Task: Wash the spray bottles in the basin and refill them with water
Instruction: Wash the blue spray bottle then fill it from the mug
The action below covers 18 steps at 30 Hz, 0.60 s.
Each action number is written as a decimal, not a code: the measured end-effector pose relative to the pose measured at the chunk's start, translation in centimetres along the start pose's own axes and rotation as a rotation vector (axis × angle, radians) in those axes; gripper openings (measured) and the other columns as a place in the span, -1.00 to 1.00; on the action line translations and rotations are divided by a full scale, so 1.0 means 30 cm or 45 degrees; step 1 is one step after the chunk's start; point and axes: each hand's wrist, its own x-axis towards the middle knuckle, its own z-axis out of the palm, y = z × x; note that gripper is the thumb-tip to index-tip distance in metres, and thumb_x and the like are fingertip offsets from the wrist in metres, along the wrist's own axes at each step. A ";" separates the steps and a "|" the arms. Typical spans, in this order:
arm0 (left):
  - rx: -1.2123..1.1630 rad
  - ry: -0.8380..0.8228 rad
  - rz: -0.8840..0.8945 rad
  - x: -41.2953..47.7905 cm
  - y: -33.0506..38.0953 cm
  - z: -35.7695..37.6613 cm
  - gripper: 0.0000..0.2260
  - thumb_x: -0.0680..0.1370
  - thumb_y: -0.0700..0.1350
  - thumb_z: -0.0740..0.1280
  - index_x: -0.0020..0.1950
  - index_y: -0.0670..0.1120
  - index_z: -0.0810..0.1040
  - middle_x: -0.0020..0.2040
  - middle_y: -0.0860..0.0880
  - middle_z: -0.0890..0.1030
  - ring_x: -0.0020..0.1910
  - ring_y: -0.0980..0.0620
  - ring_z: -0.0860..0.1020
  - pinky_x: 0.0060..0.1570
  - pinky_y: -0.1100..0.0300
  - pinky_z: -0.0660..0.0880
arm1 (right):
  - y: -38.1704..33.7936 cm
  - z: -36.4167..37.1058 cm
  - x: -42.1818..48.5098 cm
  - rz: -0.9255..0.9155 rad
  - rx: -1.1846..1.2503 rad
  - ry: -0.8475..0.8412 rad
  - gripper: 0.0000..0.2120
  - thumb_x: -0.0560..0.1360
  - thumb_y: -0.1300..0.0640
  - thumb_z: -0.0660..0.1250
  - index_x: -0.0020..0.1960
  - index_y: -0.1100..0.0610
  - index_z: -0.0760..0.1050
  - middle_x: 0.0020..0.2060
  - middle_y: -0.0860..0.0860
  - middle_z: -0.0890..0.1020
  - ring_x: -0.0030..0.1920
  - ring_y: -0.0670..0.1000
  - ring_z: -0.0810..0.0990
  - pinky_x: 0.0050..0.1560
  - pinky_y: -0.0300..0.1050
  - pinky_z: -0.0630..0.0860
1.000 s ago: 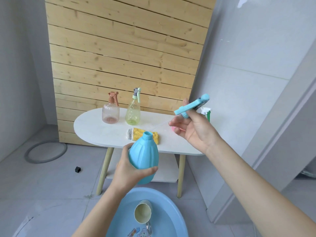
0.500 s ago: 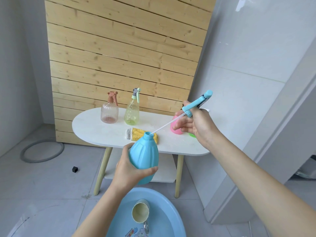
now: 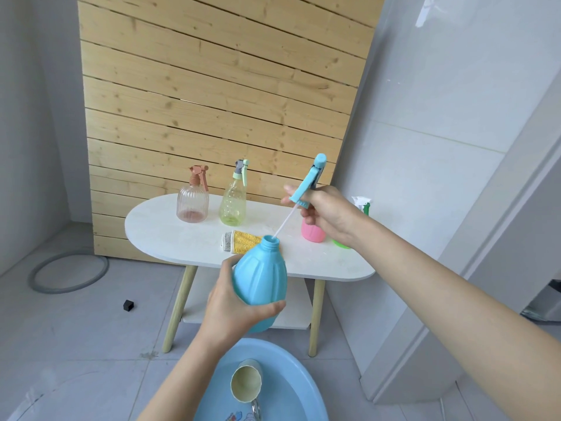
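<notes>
Blue bottle (image 3: 261, 284) above the basin (image 3: 299, 390), wrapped in left hand (image 3: 232, 311), fingers (image 3: 270, 308) curled round; higher above the basin, spray head (image 3: 308, 183) pinched in right hand (image 3: 331, 217), tube (image 3: 283, 221) tip at bottle mouth.

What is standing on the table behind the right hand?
A pink bottle and a green bottle with a white-and-green spray head. The right hand and its wrist cover the pink bottle's top and most of the green bottle's body.
</notes>
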 end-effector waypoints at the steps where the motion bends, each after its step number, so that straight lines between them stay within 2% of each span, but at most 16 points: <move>1: 0.003 -0.005 0.004 0.000 0.000 0.000 -0.22 0.06 0.09 0.55 0.21 0.18 0.31 0.04 0.24 0.45 0.07 0.22 0.47 -0.11 0.23 0.48 | 0.002 0.002 0.000 -0.016 0.060 -0.031 -0.84 0.46 0.05 0.43 -0.17 0.13 0.55 -0.10 0.07 0.52 -0.28 -0.05 0.30 -0.30 -0.22 0.29; 3: 0.012 -0.009 0.017 0.001 0.003 0.000 -0.23 0.06 0.09 0.55 0.21 0.19 0.30 0.04 0.25 0.45 0.07 0.24 0.46 -0.10 0.25 0.47 | 0.005 0.002 -0.004 -0.061 0.137 -0.108 -0.83 0.46 0.14 0.44 -0.28 0.11 0.52 -0.23 0.05 0.43 -0.28 -0.04 0.30 -0.31 -0.22 0.26; 5: -0.002 -0.012 0.017 0.001 0.007 -0.001 -0.24 0.06 0.09 0.55 0.19 0.21 0.30 0.04 0.26 0.44 0.07 0.25 0.46 -0.11 0.25 0.48 | 0.005 0.003 -0.008 -0.127 0.125 -0.152 -0.75 0.45 0.20 0.44 -0.38 0.09 0.50 -0.28 0.04 0.41 -0.27 -0.03 0.37 -0.24 -0.20 0.32; 7: -0.012 -0.009 0.012 0.006 0.009 -0.002 -0.26 0.06 0.10 0.55 0.17 0.22 0.30 0.04 0.26 0.45 0.08 0.24 0.46 -0.07 0.21 0.50 | 0.007 0.001 -0.007 -0.207 0.120 -0.195 -0.80 0.41 0.23 0.46 -0.29 0.14 0.44 -0.22 0.07 0.45 -0.19 0.02 0.51 -0.08 -0.11 0.44; 9: -0.010 -0.004 0.022 0.009 0.011 -0.006 -0.25 0.06 0.10 0.55 0.17 0.22 0.30 0.04 0.27 0.44 0.08 0.23 0.46 -0.01 0.15 0.52 | 0.012 0.003 -0.005 -0.293 0.107 -0.256 -0.77 0.37 0.24 0.49 -0.26 0.15 0.42 -0.24 0.04 0.46 -0.14 0.06 0.55 0.02 -0.02 0.47; 12: -0.008 -0.021 0.034 0.011 0.019 -0.006 -0.21 0.05 0.12 0.55 0.21 0.20 0.30 0.04 0.26 0.45 0.09 0.19 0.47 0.03 0.09 0.53 | 0.028 0.004 -0.006 -0.379 -0.037 -0.245 -0.75 0.38 0.14 0.51 -0.33 0.12 0.45 -0.29 -0.04 0.49 -0.11 0.11 0.58 0.20 0.04 0.45; 14: -0.006 -0.039 0.037 0.008 0.026 -0.010 -0.20 0.06 0.12 0.56 0.22 0.20 0.29 0.05 0.24 0.46 0.09 0.17 0.48 0.01 0.13 0.53 | 0.039 0.014 -0.015 -0.353 -0.045 -0.215 -0.73 0.32 0.01 0.53 -0.24 0.14 0.50 -0.20 0.10 0.56 0.09 0.21 0.60 0.30 0.10 0.45; 16: 0.011 -0.061 0.045 0.009 0.031 -0.010 -0.21 0.09 0.10 0.59 0.22 0.20 0.28 0.06 0.23 0.47 0.08 0.18 0.48 -0.01 0.17 0.52 | 0.047 0.023 -0.025 -0.352 -0.046 -0.230 -0.70 0.35 0.02 0.52 -0.15 0.19 0.49 -0.20 0.08 0.58 0.16 0.22 0.58 0.21 -0.03 0.51; 18: 0.026 -0.073 0.046 0.007 0.025 -0.007 -0.23 0.15 0.04 0.64 0.21 0.21 0.28 0.07 0.21 0.48 0.08 0.16 0.49 -0.03 0.19 0.51 | 0.059 0.038 -0.042 -0.412 -0.067 -0.283 -0.83 0.45 0.13 0.45 -0.18 0.15 0.48 -0.31 -0.11 0.54 0.16 0.24 0.58 -0.03 -0.23 0.51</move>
